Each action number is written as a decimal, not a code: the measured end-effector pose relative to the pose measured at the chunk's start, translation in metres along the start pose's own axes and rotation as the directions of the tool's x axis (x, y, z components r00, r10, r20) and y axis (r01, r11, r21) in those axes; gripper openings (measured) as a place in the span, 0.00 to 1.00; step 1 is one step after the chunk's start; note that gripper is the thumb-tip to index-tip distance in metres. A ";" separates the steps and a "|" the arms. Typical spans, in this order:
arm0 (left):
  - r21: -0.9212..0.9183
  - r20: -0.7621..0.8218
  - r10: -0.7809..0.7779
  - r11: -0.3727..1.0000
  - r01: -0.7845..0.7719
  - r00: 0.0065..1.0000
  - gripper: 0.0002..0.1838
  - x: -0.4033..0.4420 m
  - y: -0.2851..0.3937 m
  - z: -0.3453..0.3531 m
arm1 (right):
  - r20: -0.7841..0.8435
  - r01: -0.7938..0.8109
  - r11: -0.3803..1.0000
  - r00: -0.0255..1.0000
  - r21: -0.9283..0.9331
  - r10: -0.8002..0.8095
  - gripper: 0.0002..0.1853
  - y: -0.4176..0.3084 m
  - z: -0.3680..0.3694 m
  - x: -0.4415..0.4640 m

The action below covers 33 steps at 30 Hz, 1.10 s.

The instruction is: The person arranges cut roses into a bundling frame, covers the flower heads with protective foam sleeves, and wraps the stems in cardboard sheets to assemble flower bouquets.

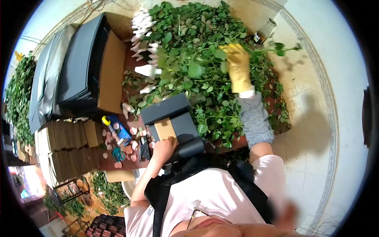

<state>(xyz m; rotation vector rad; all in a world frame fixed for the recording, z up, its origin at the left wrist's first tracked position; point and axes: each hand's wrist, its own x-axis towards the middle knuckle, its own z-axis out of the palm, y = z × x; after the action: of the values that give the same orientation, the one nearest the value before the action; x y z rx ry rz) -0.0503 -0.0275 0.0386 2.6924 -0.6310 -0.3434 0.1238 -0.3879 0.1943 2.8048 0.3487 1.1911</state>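
While leafy stems (197, 31) spread wide up top, a dark grey sheet (189, 125) sits folded at their near edge; over the leaves, there's the yellow-gloved right hand (238, 65), grip impossible to tell; and the bare left hand (165, 150), fingers curled, clamped or not unclear, touches a tan cardboard strip (165, 128) on that sheet.

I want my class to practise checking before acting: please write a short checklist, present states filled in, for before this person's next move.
1. Right hand covered: ok, it wears a yellow glove.
2. Left hand covered: not ok, it is bare.
3. Left hand touching the cardboard strip: ok.
4. Teal scissors apart from both hands: ok, they lie among petals.
5. Right fingers firmly around a stem: cannot tell, leaves crowd them.
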 end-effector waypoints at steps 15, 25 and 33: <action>-0.554 0.052 0.357 0.787 -0.270 0.933 0.17 0.019 -0.075 0.024 | 0.890 -0.078 0.985 0.423 -0.151 0.170 0.09 -0.094 -0.062 -0.247; -0.609 0.025 0.100 0.790 -0.064 0.995 0.14 0.003 -0.034 -0.005 | 0.903 -0.660 0.630 0.193 0.409 -0.384 0.32 -0.013 -0.029 -0.131; -0.635 0.059 0.089 0.772 -0.032 0.994 0.15 0.006 -0.035 -0.005 | 0.236 0.058 0.963 0.964 0.263 -0.123 0.12 -0.020 0.198 0.021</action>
<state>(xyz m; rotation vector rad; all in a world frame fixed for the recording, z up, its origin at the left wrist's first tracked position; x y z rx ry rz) -0.0304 0.0000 0.0282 2.0067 -0.5050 -0.5466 0.2764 -0.3597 0.0684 3.0683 0.6443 0.8101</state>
